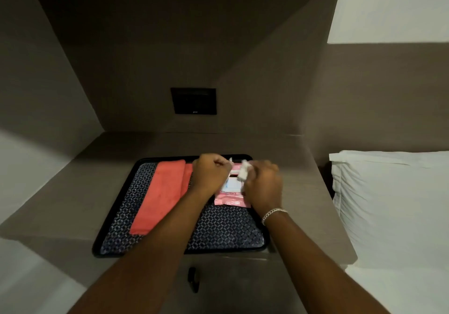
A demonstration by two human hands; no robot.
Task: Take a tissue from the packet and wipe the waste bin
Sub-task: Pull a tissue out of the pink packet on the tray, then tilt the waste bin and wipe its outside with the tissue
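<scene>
Pink packet [232,193] on tray [170,252]; right hand [263,187] fingers gripping tissue [243,172]; left hand [210,175] fisted.

At the centre of the frame I saw a packet [232,198] of glossy pink plastic film, with crumpled white paper tissue [243,173] pinched in my right hand [263,186]. The tray [116,192] below centre had a smooth, slightly shiny black plastic rim and a woven-look patterned liner. On its left lay a matt coral cloth [161,196], soft and napped. The counter [73,192] around it looked matt and smooth, like laminate. On my right wrist a bracelet [273,214] shone like polished metal. At right, the pillow [393,206] was plain white matt fabric.
</scene>
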